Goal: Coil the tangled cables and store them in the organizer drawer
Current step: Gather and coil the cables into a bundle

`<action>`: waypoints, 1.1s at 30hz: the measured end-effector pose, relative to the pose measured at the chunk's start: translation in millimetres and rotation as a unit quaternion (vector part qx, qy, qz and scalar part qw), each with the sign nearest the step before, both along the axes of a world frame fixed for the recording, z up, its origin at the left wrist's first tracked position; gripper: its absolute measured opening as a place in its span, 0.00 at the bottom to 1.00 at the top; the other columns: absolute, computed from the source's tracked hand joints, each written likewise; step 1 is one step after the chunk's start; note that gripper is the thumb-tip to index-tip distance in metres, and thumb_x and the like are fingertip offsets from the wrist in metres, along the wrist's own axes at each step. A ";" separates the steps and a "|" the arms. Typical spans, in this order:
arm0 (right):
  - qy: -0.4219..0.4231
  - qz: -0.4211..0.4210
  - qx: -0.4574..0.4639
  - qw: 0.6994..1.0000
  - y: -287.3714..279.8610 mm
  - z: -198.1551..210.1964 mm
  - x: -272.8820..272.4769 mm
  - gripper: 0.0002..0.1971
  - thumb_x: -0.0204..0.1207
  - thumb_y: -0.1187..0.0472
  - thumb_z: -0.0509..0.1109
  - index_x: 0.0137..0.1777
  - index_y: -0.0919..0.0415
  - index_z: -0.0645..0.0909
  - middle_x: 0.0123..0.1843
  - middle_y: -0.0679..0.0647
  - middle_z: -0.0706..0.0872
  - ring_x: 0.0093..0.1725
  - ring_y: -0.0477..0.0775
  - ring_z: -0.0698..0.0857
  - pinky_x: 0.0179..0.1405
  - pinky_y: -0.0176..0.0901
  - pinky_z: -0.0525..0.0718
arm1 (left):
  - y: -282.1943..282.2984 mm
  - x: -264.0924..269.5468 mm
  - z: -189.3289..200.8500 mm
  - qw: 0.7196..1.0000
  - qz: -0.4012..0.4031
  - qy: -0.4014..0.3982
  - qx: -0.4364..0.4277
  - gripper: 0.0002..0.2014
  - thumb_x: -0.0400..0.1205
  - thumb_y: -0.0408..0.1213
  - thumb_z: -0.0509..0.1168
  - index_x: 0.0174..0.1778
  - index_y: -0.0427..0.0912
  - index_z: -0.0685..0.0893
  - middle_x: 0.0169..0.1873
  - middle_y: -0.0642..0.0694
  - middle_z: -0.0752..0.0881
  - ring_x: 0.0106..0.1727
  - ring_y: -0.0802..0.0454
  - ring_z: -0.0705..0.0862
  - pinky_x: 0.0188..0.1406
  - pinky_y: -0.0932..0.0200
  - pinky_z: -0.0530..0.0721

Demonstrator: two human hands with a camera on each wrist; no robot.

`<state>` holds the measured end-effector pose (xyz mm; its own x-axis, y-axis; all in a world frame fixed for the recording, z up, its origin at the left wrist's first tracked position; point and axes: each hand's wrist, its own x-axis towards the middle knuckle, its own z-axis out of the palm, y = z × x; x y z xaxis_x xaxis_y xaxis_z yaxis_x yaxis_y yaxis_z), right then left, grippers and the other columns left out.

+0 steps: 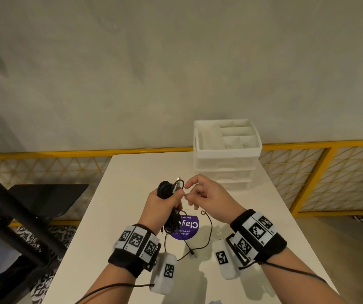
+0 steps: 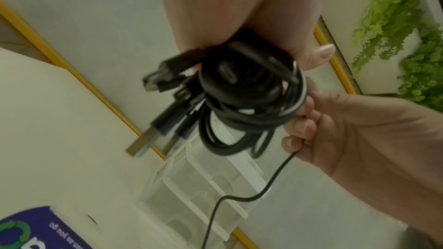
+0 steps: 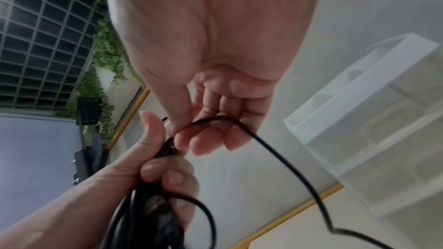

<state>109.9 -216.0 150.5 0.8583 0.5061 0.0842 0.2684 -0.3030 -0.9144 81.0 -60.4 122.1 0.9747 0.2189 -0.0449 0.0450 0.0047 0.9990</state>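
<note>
A bundle (image 1: 169, 189) of black cables is gripped in the left hand (image 1: 162, 201), fingers curled round it, thumb on top, above the table (image 1: 132, 172). In the left wrist view the bundle (image 2: 249, 90) is seen as coiled loops with several USB plugs (image 2: 143, 143) sticking out to one side; the view is blurred, so the cable count cannot be told. Loose loops are seen hanging below the fist toward a purple sticker (image 1: 187, 229) on the table.

A thin cable (image 1: 209, 229) is pinched by the right hand (image 1: 207, 196) between thumb and fingertips, just beside the left thumb; the other fingers are curled loosely. In the right wrist view the thin cable (image 3: 275, 156) is seen running from the pinch down and away in a slack curve. In the head view it is trailed over the table past the sticker, its plug end (image 1: 192, 253) lying on the tabletop near the wrists.

A white drawer organizer (image 1: 227, 154) is stood at the far right of the table, well apart from the hands. Its top tray is divided into compartments; the drawers below are shut. No cable is seen in it.

A yellow railing (image 1: 66, 153) is run behind the table.
</note>
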 end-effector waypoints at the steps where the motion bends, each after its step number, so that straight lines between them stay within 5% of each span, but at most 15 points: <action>1: 0.002 0.003 0.001 1.000 -1.9 -1.4 1.3 0.08 0.77 0.64 0.67 0.53 0.51 0.77 0.33 0.47 0.85 0.31 0.44 0.82 0.36 0.31 0.81 | 0.6 0.1 0.0 1.000 0.012 0.003 -0.023 0.08 0.78 0.36 0.69 0.33 0.40 0.80 0.22 0.45 0.81 0.27 0.49 0.80 0.32 0.55 0.82; 5: 0.051 -0.027 0.036 0.998 -6.3 -9.3 2.8 0.09 0.76 0.70 0.67 0.48 0.56 0.84 0.34 0.50 0.85 0.30 0.41 0.83 0.39 0.32 0.84 | 3.1 0.8 0.8 0.994 0.050 0.000 -0.097 0.07 0.80 0.35 0.66 0.38 0.38 0.78 0.15 0.52 0.77 0.22 0.53 0.76 0.28 0.57 0.78; 9: 0.081 -0.075 0.137 0.984 0.4 -11.0 -0.2 0.09 0.74 0.72 0.68 0.43 0.58 0.87 0.35 0.53 0.87 0.35 0.48 0.85 0.40 0.35 0.88 | -6.5 -4.1 -1.9 0.998 0.026 0.010 -0.054 0.07 0.77 0.30 0.68 0.33 0.39 0.80 0.15 0.49 0.77 0.18 0.55 0.74 0.24 0.62 0.77; 13: 0.022 -0.098 0.152 0.983 8.3 -5.5 -2.4 0.10 0.72 0.70 0.72 0.39 0.53 0.88 0.40 0.45 0.89 0.36 0.35 0.84 0.37 0.28 0.82 | -14.8 -7.8 -7.3 0.999 0.014 0.015 -0.029 0.07 0.75 0.29 0.70 0.31 0.38 0.81 0.16 0.47 0.78 0.18 0.53 0.74 0.24 0.59 0.78; 20: -0.024 -0.122 0.164 0.979 16.1 -3.9 -3.3 0.08 0.70 0.71 0.72 0.40 0.58 0.90 0.38 0.49 0.87 0.37 0.37 0.85 0.38 0.26 0.80 | -17.8 -6.9 -11.2 0.999 0.004 0.010 -0.033 0.09 0.74 0.31 0.72 0.29 0.40 0.82 0.16 0.45 0.77 0.19 0.51 0.73 0.26 0.58 0.75; 25: -0.053 -0.127 0.137 0.981 14.7 -6.7 -2.0 0.08 0.70 0.65 0.73 0.41 0.50 0.89 0.38 0.44 0.87 0.38 0.36 0.80 0.39 0.23 0.73 | -17.4 -7.6 -10.3 0.998 0.006 0.017 -0.055 0.10 0.74 0.37 0.73 0.30 0.40 0.81 0.17 0.45 0.77 0.20 0.50 0.74 0.27 0.57 0.75; 28: -0.020 -0.140 0.149 0.979 11.4 -19.0 1.8 0.07 0.75 0.62 0.70 0.48 0.50 0.83 0.42 0.44 0.85 0.41 0.34 0.80 0.43 0.26 0.76 | -16.8 -8.0 -4.7 0.996 0.022 0.010 -0.088 0.09 0.74 0.40 0.73 0.31 0.42 0.82 0.21 0.47 0.78 0.23 0.51 0.74 0.29 0.56 0.74; 33: 0.079 0.023 0.018 0.996 0.1 -59.5 0.7 0.14 0.82 0.52 0.57 0.63 0.50 0.78 0.59 0.47 0.85 0.58 0.39 0.83 0.57 0.29 0.77 | -12.6 -3.5 5.5 0.992 0.040 -0.021 -0.119 0.13 0.75 0.42 0.71 0.25 0.43 0.81 0.23 0.47 0.78 0.27 0.51 0.76 0.38 0.53 0.77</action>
